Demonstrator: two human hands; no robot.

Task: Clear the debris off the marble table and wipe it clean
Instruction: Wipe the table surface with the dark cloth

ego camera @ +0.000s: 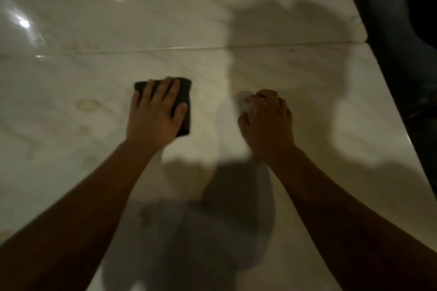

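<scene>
The glossy white marble table (71, 82) fills the view. My left hand (155, 114) lies flat, fingers spread, pressing a folded dark cloth (185, 97) onto the marble near the middle. To its right, my right hand (267, 120) is curled around a crumpled white thing (243, 101), perhaps tissue; it is blurred and mostly hidden under the fingers. Brownish ring stains (86, 105) mark the marble left of the cloth, with fainter ones (82, 130) below.
A seam (165, 49) crosses the tabletop from left to right beyond my hands. The table's right edge (387, 92) runs diagonally; past it stands a dark chair (397, 38). Shadows of my head and arms fall on the marble.
</scene>
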